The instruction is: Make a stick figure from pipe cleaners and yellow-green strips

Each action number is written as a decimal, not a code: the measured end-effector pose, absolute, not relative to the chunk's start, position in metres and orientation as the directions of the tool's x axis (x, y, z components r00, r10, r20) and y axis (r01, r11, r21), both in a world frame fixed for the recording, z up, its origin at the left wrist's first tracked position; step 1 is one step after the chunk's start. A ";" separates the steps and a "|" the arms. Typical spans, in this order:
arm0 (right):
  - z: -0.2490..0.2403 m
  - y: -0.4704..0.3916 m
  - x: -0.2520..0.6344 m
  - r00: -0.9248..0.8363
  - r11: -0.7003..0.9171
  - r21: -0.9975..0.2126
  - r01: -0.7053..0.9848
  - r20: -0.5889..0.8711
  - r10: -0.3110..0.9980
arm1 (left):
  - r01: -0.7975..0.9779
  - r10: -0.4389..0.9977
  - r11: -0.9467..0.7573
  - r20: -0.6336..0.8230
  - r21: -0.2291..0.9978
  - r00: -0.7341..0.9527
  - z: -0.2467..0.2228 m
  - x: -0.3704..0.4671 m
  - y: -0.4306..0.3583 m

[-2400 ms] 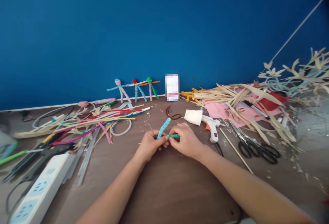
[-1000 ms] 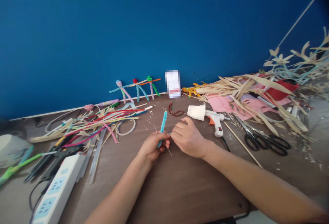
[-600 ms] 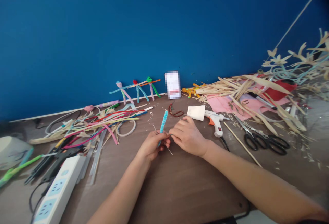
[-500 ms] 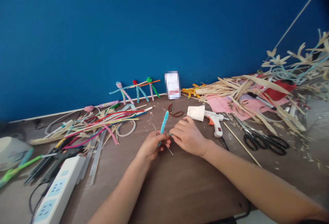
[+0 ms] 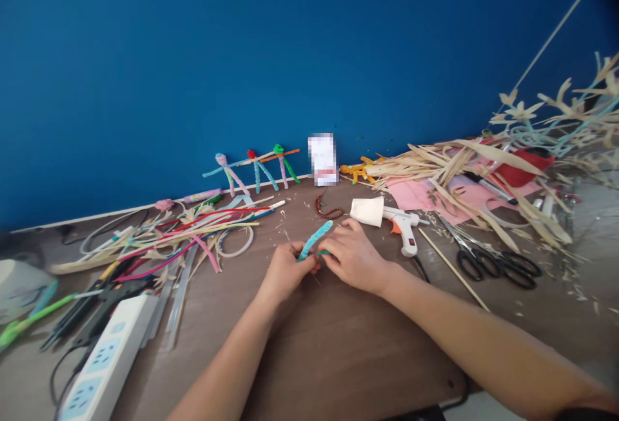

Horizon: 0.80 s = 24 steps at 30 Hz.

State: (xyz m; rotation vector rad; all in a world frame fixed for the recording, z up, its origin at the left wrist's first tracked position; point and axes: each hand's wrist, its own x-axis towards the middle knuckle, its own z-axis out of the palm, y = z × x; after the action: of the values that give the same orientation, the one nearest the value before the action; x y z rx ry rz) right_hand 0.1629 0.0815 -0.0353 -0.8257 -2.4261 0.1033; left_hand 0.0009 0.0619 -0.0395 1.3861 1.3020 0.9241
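Note:
My left hand [image 5: 286, 273] is closed round a light-blue pipe cleaner [image 5: 315, 239], a thick coiled length that slants up to the right out of the fingers. A thin wire or stick end pokes out below that hand. Close beside it, my right hand [image 5: 352, 254] pinches a thin green strand [image 5: 329, 253] that runs toward the left hand. How the strand joins the blue piece is hidden by the fingers. Three pipe-cleaner figures [image 5: 256, 169] lean against the blue wall behind.
A white glue gun [image 5: 407, 231] lies right of my hands with a white cup [image 5: 367, 211] over its rear. Nearby are scissors [image 5: 476, 263], a thin stick [image 5: 454, 269] and a bead bracelet [image 5: 329, 209]. Leftward lie loose strips [image 5: 203, 234] and a power strip [image 5: 109, 356].
The light-blue pipe cleaner has tipped from nearly upright to slanting right, as my left hand turned. More of the green strand shows between the hands.

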 end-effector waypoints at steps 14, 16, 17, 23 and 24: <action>-0.032 0.079 0.162 -0.663 0.804 -0.234 0.547 0.466 0.586 | 0.534 0.988 -0.065 -0.019 0.843 0.150 -0.034 -0.003 0.058; -0.034 0.080 0.162 -0.669 0.796 -0.229 0.560 0.442 0.598 | 0.600 0.986 -0.111 0.012 0.793 0.167 -0.035 -0.003 0.057; -0.035 0.081 0.162 -0.666 0.789 -0.241 0.565 0.431 0.609 | 0.627 0.984 -0.135 0.029 0.767 0.176 -0.035 -0.003 0.056; -0.038 0.085 0.163 -0.660 0.758 -0.354 0.548 0.374 0.652 | 0.707 0.966 -0.232 0.075 0.668 0.246 -0.031 -0.002 0.054; -0.038 0.085 0.163 -0.663 0.758 -0.360 0.544 0.369 0.651 | 0.709 0.964 -0.239 0.074 0.664 0.256 -0.030 -0.002 0.054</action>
State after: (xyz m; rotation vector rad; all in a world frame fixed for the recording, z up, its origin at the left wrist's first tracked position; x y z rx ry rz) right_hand 0.1633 0.0847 -0.0383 -0.9009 -2.4728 0.3008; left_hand -0.0022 0.0544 -0.0302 2.0251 1.5130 0.6615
